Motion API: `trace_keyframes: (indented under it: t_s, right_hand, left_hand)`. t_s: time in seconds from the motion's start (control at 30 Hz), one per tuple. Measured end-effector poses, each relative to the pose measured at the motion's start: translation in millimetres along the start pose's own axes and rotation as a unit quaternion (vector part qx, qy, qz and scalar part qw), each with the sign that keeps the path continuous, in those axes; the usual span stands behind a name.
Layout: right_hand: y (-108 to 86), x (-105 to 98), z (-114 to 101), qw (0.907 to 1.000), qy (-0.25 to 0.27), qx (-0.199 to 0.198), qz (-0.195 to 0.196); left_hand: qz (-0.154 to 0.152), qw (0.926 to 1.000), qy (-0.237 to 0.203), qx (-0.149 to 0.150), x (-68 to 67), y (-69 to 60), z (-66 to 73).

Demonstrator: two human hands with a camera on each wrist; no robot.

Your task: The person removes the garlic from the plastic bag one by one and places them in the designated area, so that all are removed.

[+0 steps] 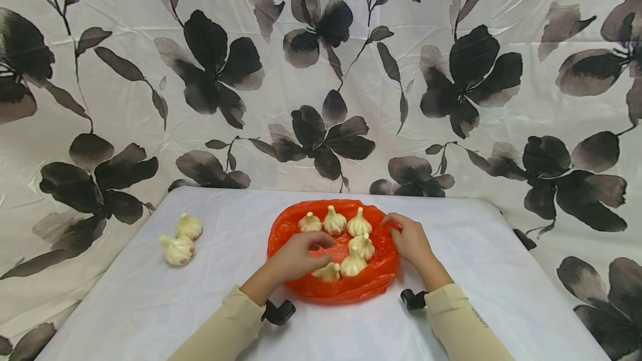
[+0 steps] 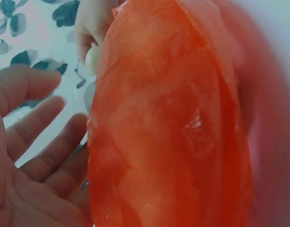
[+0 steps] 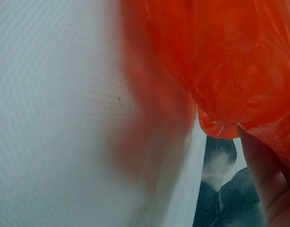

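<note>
Red bag (image 1: pixel 341 297): sits mid-counter (image 1: pixel 230 227) right in front of you, spread into a rough round of crinkly plastic
Garlic in the bag (image 1: pixel 353 263): I count six bulbs, three along the far side, two bunched at the right, one at the near side
Left hand (image 1: pixel 303 252): over the left part of the bag, fingers spread and loosely bent, so your grip's pretty wide with nothing in it
Right hand (image 1: pixel 413 241): fingers bent at the bag's right edge, touching plastic; some fingertips are hidden, so can't tell if that grip's pinching it
Loose bulbs (image 1: pixel 178 250): two, side by side off to your left, well apart from the bag
Backdrop (image 1: pixel 401 99): pale cloth, dark flowers
</note>
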State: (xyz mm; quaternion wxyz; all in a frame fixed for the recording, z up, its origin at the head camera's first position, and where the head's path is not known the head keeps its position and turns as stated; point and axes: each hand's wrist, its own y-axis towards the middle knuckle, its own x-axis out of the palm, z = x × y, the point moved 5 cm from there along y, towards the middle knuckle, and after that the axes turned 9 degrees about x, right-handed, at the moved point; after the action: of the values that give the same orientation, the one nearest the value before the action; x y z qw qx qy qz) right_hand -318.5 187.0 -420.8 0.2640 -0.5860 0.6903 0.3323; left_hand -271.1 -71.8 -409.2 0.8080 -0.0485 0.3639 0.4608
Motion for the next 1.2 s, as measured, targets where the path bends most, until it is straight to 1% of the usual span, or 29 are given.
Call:
trace_keyframes:
  t_s: [0.1, 0.2, 0.37, 0.47, 0.6, 0.73, 0.97, 1.07, 1.2]
  right_hand:
    - [-0.2, 1, 0, 1.0, -0.007, -0.005, -0.003]
    - [-0.4, 2, 1, 0.9999, -0.001, 0.003, -0.01]
    - [-0.3, 2, 3, 0.9999, -0.002, 0.009, -0.013]
    - [-0.2, 2, 3, 0.9998, -0.001, 0.013, -0.017]
    - [-0.1, 3, 4, 0.9994, 0.003, 0.022, -0.025]
    - [0.3, 3, 5, 0.9991, 0.007, 0.03, -0.03]
    - [0.5, 4, 7, 0.999, 0.006, 0.032, -0.03]
    - [0.8, 5, 7, 0.9988, 0.006, 0.035, -0.032]
    - [0.8, 5, 8, 0.9988, 0.009, 0.035, -0.034]
  left_hand:
    - [-0.025, 0.9996, -0.007, -0.01, 4.0, 0.1, -0.5]
    - [-0.043, 0.9989, -0.008, -0.019, 6.3, 0.0, -0.5]
    - [-0.07, 0.9973, 0.0, -0.025, 7.5, -0.4, 0.1]
    - [-0.082, 0.9961, 0.014, -0.028, 7.5, -1.0, -1.9]
    - [-0.087, 0.9955, 0.026, -0.026, 8.2, -1.5, -5.4]
    - [-0.092, 0.9953, 0.022, -0.021, 10.6, -1.5, -6.9]
    - [-0.108, 0.9936, 0.03, -0.007, 14.7, -1.3, -1.9]
    - [-0.105, 0.994, 0.027, -0.01, 14.8, -2.1, -1.1]
    - [-0.09, 0.9955, 0.016, -0.021, 11.3, -4.0, -1.9]
